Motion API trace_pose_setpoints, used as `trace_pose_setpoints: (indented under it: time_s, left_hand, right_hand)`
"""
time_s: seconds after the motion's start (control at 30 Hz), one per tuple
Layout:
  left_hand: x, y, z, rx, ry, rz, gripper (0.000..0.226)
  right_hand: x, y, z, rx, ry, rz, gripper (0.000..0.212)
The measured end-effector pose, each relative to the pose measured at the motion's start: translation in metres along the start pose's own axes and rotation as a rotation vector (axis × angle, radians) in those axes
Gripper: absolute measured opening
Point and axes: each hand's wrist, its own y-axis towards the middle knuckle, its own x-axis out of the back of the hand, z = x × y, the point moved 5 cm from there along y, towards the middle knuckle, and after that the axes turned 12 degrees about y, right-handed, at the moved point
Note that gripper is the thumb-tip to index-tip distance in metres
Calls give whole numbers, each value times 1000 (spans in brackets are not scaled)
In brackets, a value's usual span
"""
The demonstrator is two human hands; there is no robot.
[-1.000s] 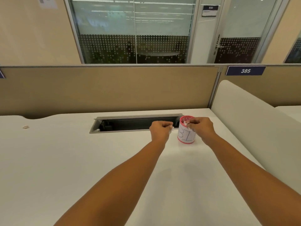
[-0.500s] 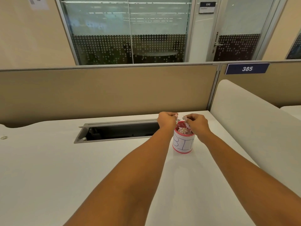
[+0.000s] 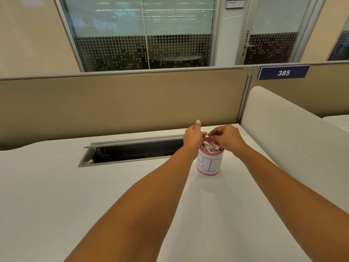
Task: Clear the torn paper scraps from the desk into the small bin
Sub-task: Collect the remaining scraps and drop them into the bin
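Together we have both hands over the bin, a small red-rimmed can wrapped in white paper with "BIN" hand-lettered on its side, standing upright on the white table. Our left hand sits at the bin's left rim, its fingers curled in toward the opening and the thumb sticking up; we cannot tell whether it has anything in its grasp. Our right hand hovers over the bin's right and far rim, fingers bunched downward in a loose pinch just above the contents, and whether a bit of paper sits between them is too small to make out. The two hands nearly touch each other above the bin's far edge. Inside the bin lie the scraps, white and pinkish pieces heaped up to the rim and slightly over it. Left of the bin, a long cable tray is sunk into the table, its grey lid tipped up along the far side and its inside dark. Behind the bin rises a tan partition, and to the bin's right a white rounded divider slopes along the table's edge. Above and right of the bin, a blue plate on the partition reads 385.
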Motion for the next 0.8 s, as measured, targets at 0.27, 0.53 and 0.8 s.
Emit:
trace_pose_setpoints:
  time_s: [0.27,0.53,0.8]
  left_hand:
    - [12,2,18,-34,330,-82,33]
    - [4,3,27,39,274,-17,31]
    - [3,1,32,41,199,-49,32]
  right_hand:
    - [-32,4,9,28,-582,291,29]
    - [-48,19,-8,-41,-647,319,32]
    - [-62,25,-12,-135,-613,339,38]
